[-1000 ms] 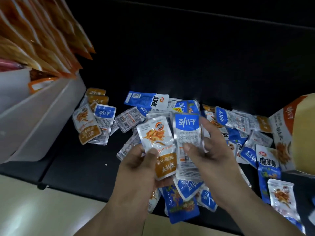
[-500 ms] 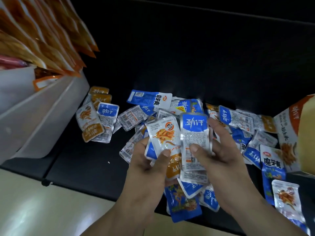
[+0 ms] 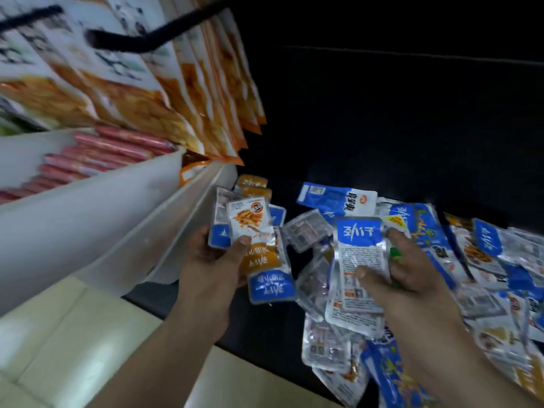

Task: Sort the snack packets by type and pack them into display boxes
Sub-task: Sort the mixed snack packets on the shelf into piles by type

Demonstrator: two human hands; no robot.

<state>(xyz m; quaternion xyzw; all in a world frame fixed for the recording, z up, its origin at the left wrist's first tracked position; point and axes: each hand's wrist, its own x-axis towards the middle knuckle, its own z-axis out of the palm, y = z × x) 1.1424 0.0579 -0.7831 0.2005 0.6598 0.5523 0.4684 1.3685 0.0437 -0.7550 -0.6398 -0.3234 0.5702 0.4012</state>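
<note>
My left hand [image 3: 217,260] grips a small stack of snack packets; the top one is an orange-and-silver packet [image 3: 251,228] with blue-labelled ones beneath. It sits close to the white display box [image 3: 123,219] at the left. My right hand [image 3: 403,269] holds a blue-topped silver packet [image 3: 357,260] with its printed back facing me, plus more behind it. A loose pile of blue and orange packets [image 3: 485,260] covers the dark table on the right.
Large orange hanging snack bags [image 3: 188,92] overhang the white box. Pink-red sausage sticks [image 3: 97,160] lie in a white bin behind it. A blue-and-white packet [image 3: 335,198] lies at the pile's far edge. A pale floor [image 3: 73,348] shows below the table edge.
My hands have parted: the left carried its orange-topped stack leftward toward the white box, the right kept the blue-topped packets. The view swung left, and the box at the right is out of sight.
</note>
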